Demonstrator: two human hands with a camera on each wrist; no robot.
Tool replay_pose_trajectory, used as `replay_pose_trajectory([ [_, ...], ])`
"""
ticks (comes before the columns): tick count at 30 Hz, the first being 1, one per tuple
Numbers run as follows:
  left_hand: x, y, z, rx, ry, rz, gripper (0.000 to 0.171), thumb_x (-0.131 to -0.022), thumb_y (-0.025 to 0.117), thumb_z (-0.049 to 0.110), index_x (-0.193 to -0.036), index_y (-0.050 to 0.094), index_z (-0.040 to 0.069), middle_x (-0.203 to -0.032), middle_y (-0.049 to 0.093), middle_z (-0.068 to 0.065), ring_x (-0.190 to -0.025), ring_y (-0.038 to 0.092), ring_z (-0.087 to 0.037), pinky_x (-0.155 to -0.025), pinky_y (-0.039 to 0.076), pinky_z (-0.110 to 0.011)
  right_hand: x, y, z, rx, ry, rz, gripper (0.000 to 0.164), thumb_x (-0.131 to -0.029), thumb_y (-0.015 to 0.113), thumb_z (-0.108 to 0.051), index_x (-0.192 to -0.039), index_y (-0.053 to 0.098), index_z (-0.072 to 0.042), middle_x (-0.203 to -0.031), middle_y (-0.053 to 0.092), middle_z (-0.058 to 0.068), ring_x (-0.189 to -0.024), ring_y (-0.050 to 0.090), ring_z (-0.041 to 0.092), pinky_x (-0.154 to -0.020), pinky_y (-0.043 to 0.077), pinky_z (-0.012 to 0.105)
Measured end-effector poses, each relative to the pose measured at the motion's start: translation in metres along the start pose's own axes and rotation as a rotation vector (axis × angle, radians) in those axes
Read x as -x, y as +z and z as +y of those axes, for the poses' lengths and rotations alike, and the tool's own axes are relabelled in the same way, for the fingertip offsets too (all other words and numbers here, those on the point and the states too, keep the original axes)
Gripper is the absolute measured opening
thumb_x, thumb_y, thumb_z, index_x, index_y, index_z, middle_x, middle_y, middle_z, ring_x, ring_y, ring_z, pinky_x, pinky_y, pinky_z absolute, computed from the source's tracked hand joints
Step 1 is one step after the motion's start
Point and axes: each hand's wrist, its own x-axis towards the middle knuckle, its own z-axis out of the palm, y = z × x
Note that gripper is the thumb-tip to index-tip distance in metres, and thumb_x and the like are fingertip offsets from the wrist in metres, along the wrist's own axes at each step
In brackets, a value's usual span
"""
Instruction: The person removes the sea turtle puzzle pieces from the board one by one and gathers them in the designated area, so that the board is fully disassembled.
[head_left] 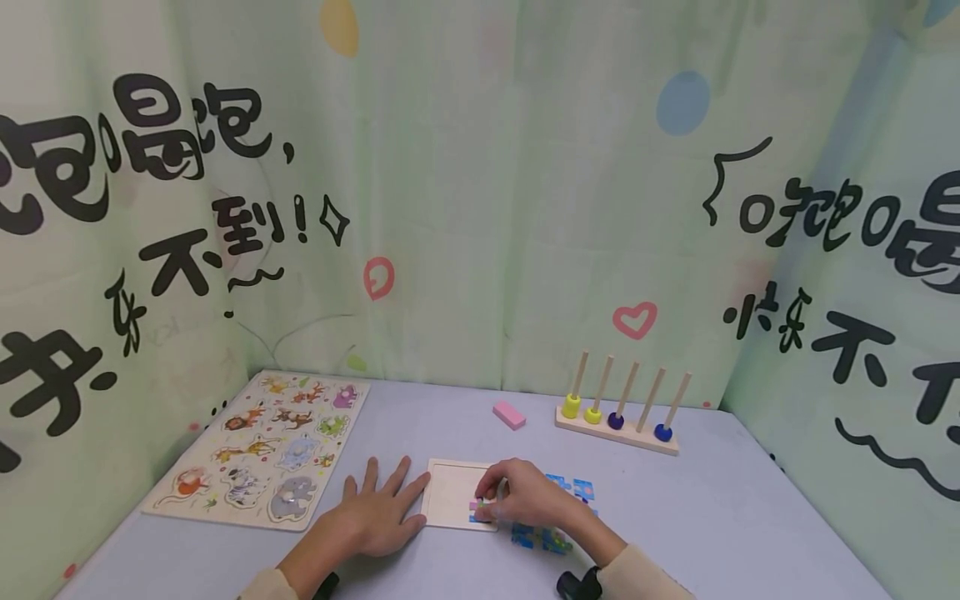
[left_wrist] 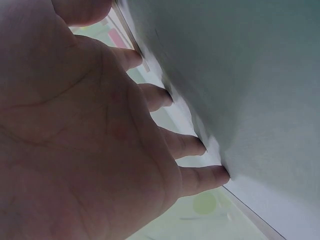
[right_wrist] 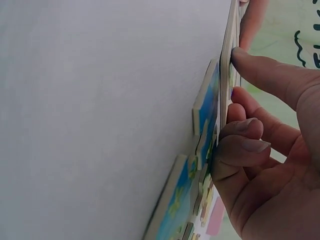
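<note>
Left hand: left hand lies flat, fingers spread, on the worktop, fingertips at the tray edge.
Right hand: right hand pinches a piece at the tray's near corner.
Risk: the light tray may slide or the piece sit skewed if pressed off-square.
Views: right wrist alone shows loose pieces edge-on; head alone shows their spot beside the tray.

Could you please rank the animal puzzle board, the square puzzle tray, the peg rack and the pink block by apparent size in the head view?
1. animal puzzle board
2. peg rack
3. square puzzle tray, partly covered and nearer, so unsure against the rack
4. pink block
</note>
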Motion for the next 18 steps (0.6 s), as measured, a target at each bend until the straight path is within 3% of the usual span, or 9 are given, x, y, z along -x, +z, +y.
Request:
replay_pose_trajectory([
  [18, 0.0028, -0.0032, 0.0014, -0.024, -0.012, -0.024, 0.067, -0.104, 0.050, 0.062, -0.165, 0.037, 0.039, -0.179, 0.023, -0.006, -0.163, 0.012, -0.055, -0.122, 0.016, -0.083, 0.0038, -0.0010, -0.0003, -0.021, -0.021, 0.037, 0.004, -0.100, 0.073, -0.014, -0.100, 0.074, -0.010, -0.095, 0.069, -0.003, -0.086, 0.057, 0.013, -0.073, 0.045, 0.020],
])
